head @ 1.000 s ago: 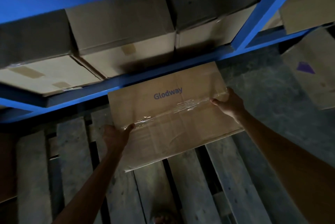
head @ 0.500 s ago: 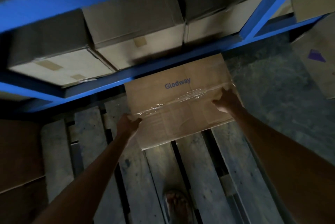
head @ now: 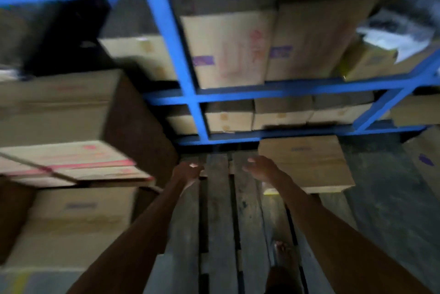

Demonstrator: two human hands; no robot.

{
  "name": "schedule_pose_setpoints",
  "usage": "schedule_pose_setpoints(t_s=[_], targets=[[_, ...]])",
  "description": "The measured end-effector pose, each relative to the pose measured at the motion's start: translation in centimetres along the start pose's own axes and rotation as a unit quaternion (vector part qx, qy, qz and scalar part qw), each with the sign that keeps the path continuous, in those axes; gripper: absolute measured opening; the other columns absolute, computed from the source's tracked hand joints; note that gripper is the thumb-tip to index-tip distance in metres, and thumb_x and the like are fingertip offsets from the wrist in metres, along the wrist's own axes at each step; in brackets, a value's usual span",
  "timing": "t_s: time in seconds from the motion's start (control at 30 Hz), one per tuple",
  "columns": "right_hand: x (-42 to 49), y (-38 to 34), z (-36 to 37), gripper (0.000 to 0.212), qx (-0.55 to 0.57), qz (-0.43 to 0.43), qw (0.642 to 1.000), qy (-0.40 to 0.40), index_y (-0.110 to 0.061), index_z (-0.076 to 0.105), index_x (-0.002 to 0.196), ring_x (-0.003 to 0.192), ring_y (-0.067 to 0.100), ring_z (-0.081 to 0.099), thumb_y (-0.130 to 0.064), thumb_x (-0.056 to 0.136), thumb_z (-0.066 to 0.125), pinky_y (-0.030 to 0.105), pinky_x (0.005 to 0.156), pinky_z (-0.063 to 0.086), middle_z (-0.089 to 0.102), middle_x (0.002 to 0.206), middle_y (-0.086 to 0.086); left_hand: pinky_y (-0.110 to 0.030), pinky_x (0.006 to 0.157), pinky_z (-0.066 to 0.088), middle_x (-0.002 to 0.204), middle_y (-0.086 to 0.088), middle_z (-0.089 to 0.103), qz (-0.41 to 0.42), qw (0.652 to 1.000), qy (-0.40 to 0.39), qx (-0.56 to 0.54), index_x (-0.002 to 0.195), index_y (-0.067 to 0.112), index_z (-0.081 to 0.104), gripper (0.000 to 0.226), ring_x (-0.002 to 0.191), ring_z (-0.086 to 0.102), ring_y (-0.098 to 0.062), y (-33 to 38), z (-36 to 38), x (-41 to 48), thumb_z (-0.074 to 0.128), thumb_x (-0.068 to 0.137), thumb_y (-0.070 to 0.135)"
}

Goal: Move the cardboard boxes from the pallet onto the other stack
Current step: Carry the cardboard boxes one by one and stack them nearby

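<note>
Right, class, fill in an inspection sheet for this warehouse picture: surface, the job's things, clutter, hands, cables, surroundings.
Surface: wooden pallet, gaps between slats.
Job's things: one cardboard box on the pallet's far right; stack of boxes at the left.
Clutter: nothing seen.
Hands: left hand and right hand open, holding nothing, above the pallet.
Cables: nothing seen.
Surroundings: blue rack loaded with boxes; concrete floor at right; picture blurred.

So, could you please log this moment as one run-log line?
cardboard box: on pallet, far right corner | left hand: open, empty | right hand: open, empty, beside cardboard box | view: blurred
</note>
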State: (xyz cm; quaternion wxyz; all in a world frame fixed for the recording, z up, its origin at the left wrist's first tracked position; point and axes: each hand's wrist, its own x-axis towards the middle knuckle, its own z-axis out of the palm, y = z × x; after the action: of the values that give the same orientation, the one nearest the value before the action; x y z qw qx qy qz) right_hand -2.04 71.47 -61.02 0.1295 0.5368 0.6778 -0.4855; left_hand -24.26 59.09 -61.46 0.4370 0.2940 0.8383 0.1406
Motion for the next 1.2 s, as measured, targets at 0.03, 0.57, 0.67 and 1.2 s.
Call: schedule_pose_setpoints(t_s=[0.03,0.57,0.67,1.2], targets=[[-3.6,-4.4,2.8,0.060,0.002,-0.022,1.000,0.001,-0.010,0.045,0.145,0.135,0.026,0.046,-0.037,0.094,0.062,0.028,0.106,0.037,0.044,0.150,0.010,-0.031,0.094,0.050,0.123,-0.012,0.066,-0.008,1.000,0.011,-0.025,0.121,0.009,0.065,0.035,0.114,0.062,-0.029,-2.9,-4.2,-3.5,0.059,0.093,0.029],[-35.4,-45.6,44.5,0.054,-0.001,-0.138,0.987,-0.079,-0.019,0.047,0.142,0.116,0.026,0.060,-0.039,0.094,0.059,0.035,0.087,0.050,0.054,0.139,0.005,-0.036,0.084,0.056,0.100,-0.017,0.068,-0.094,0.951,0.236,-0.175,0.093,0.005,0.067,0.021,0.104,0.067,-0.032,-50.6,-46.2,-39.9,0.059,0.091,0.024],[-35.9,-49.6,51.0,0.061,-0.017,-0.152,0.984,-0.091,-0.021,0.045,0.144,0.112,0.021,0.060,-0.041,0.090,0.062,0.029,0.077,0.051,0.059,0.128,0.003,-0.038,0.084,0.054,0.103,-0.020,0.069,-0.095,0.927,0.290,-0.220,0.103,0.000,0.069,0.033,0.102,0.067,-0.034,-57.7,-49.7,-42.2,0.064,0.085,0.028],[-18.8,-63.8,68.4,0.065,0.052,-0.050,0.997,-0.032,-0.015,0.042,0.145,0.126,0.030,0.052,-0.039,0.089,0.062,0.042,0.103,0.045,0.052,0.141,0.011,-0.026,0.093,0.043,0.121,-0.012,0.066,-0.157,0.904,0.327,-0.228,0.114,0.007,0.066,0.036,0.114,0.060,-0.023,-77.8,-59.9,-29.5,0.070,0.084,0.026]])
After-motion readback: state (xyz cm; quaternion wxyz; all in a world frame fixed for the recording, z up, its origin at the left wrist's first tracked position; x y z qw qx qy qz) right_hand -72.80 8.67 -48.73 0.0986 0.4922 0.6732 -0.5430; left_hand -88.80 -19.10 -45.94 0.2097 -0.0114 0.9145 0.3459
